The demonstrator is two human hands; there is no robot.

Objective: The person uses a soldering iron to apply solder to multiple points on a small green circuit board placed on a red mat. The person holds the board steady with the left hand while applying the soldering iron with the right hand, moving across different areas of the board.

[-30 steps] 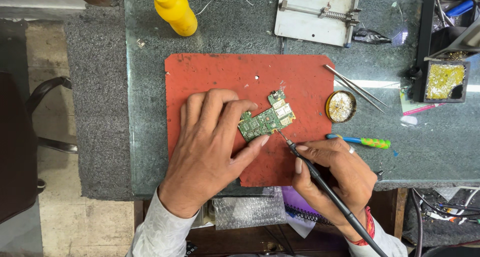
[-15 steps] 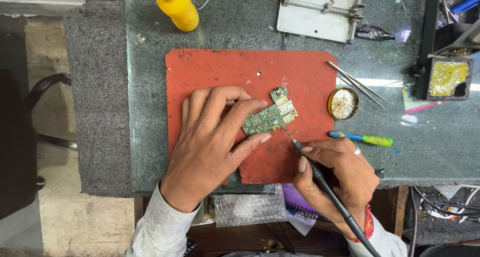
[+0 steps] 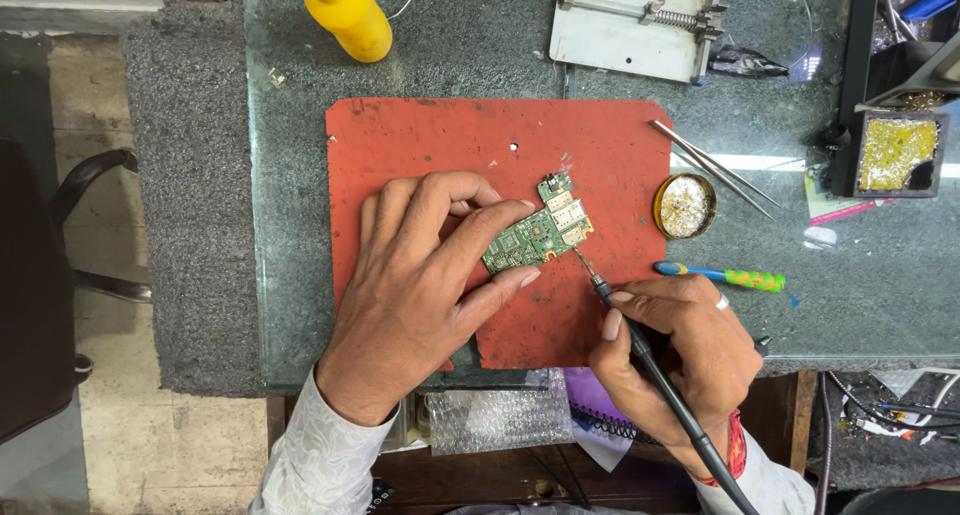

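A small green circuit board (image 3: 540, 231) lies tilted on a red work mat (image 3: 430, 140). My left hand (image 3: 420, 285) rests on the mat and pins the board's left end with its fingertips. My right hand (image 3: 680, 340) grips a black soldering iron (image 3: 640, 350) like a pen. The iron's thin tip touches the board's lower right edge. Its black cord runs off past my right wrist toward the bottom of the view.
Right of the mat sit a round tin of flux (image 3: 685, 206), metal tweezers (image 3: 715, 168) and a small coloured screwdriver (image 3: 725, 275). A yellow bottle (image 3: 347, 15) and a metal board holder (image 3: 635, 23) stand at the back. An iron stand with a sponge (image 3: 895, 153) is far right.
The view has shifted slightly. Both hands and the board hold almost the same pose, with the iron tip staying at the board's lower right edge.
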